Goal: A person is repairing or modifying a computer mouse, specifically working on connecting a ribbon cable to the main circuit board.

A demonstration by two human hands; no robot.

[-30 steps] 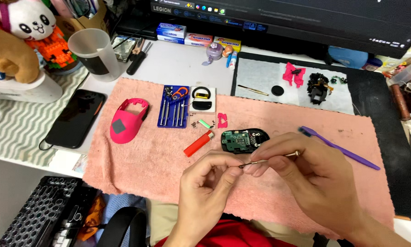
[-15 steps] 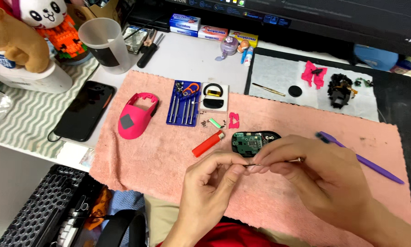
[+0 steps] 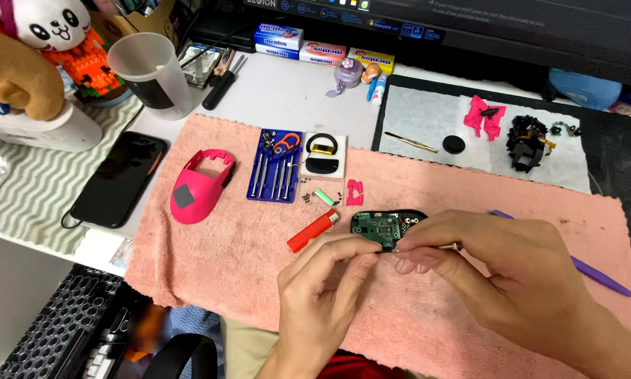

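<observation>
Near the middle of the pink towel (image 3: 210,260), the green circuit board (image 3: 380,227) lies flat in its black base, long axis left-right, just beyond both hands. Right hand (image 3: 501,270) pinches slim metal tweezers (image 3: 435,247); left hand (image 3: 329,284) pinches narrowly at their tip.

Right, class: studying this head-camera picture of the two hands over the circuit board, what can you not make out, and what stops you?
- Head view: whatever the left hand pinches is too small, hidden by its fingertips.
- Thin metal tool: mostly covered by the right hand.
- Green circuit board: near edge hidden behind both hands.
- Purple stick: middle hidden by the right hand.
- Keyboard: cut off by the bottom edge.
</observation>
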